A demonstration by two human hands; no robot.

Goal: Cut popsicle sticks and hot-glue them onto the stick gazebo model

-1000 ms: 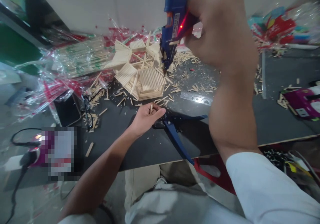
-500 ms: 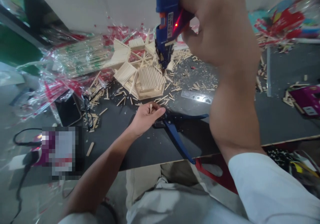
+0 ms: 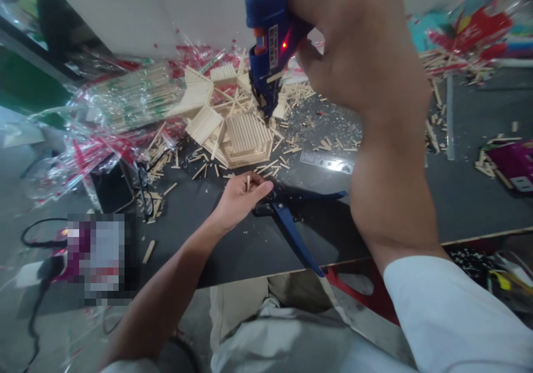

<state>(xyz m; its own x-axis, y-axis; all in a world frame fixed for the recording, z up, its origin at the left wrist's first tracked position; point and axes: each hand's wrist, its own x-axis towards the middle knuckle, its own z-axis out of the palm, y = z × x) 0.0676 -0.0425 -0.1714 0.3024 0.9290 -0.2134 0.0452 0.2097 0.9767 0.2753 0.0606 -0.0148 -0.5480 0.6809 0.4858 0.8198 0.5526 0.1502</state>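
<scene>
Dark worktable strewn with offcuts; right hand grips the glue gun, nozzle touching the stick model; left hand pinches a short stick; gluing step, I judge; seating that stick demands steadiness.

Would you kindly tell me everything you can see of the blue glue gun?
The glue gun has a blue plastic-looking body with an orange part, a white side label and a lit red lamp. The right hand grips its handle, holding it raised, nozzle down at the far right edge of the stick model; contact cannot be told. The left hand, closed on a small stick, is apart from it.
</scene>
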